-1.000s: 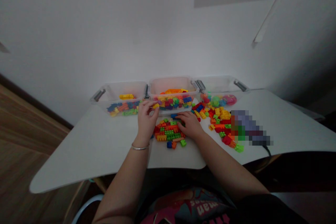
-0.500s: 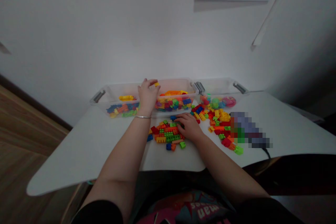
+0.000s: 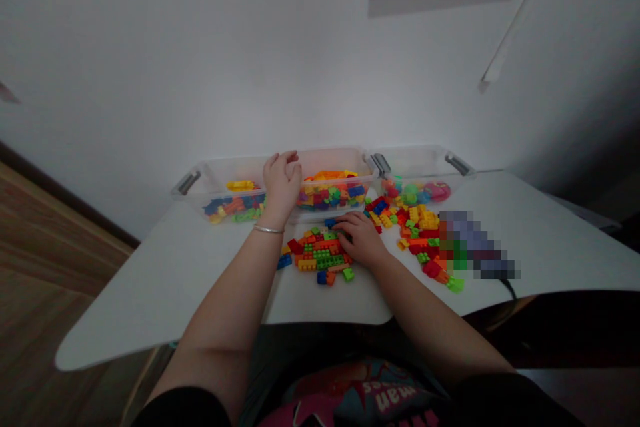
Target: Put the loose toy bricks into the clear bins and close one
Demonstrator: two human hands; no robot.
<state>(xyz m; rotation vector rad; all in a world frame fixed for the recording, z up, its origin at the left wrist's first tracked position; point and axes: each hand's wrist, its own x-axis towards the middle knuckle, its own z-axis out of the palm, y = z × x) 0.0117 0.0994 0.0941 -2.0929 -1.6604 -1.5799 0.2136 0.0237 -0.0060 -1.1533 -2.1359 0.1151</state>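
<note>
Near the far edge of a white desk [image 3: 175, 273], a person's left hand [image 3: 282, 181] hangs over the middle bin [image 3: 345, 159], grip unclenched; the right hand [image 3: 364, 239] rests at bricks [image 3: 327, 259] nearer the front edge, its hold impossible to tell.

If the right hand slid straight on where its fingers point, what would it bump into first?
Probably the blue toy brick just past the fingertips of the right hand. They look very close; from this view I can't tell whether they already touch.
</note>
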